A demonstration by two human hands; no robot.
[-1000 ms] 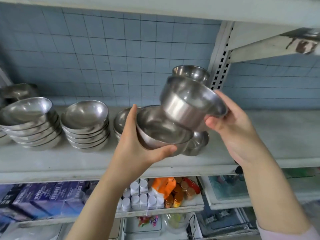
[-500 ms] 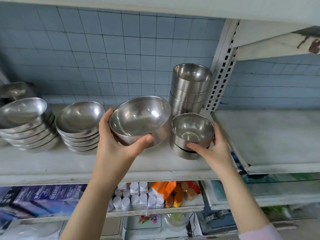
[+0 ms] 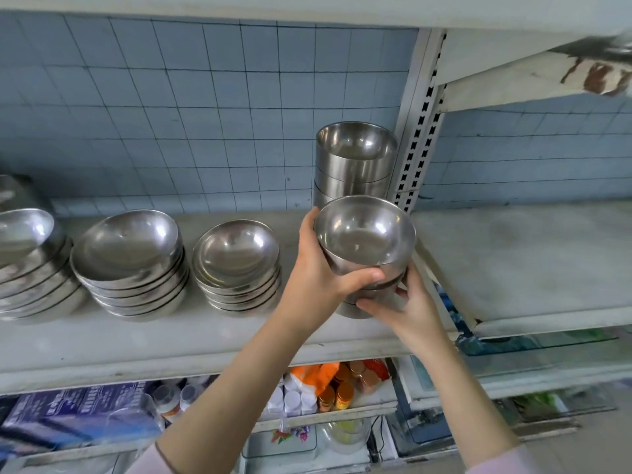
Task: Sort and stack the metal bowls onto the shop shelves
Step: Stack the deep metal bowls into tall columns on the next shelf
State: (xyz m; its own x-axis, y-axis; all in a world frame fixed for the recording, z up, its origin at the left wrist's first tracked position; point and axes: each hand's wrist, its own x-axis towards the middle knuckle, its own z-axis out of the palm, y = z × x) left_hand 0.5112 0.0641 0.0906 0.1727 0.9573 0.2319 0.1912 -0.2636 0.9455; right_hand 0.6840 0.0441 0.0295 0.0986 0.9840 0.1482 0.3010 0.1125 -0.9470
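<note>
I see a blue tiled wall (image 3: 205, 114) behind, white slotted upright (image 3: 421, 131), scuffed pale shelf board (image 3: 530, 261), flat daylight.

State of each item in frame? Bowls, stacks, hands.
Top bowl: upright, gripped by left hand, over front stack.
Front stack: on shelf, held by right hand.
Tall stack: upright behind, untouched.
Far-left stack: nested, untouched.
Middle stack: nested, untouched.
Third shallow stack: nested, untouched.
</note>
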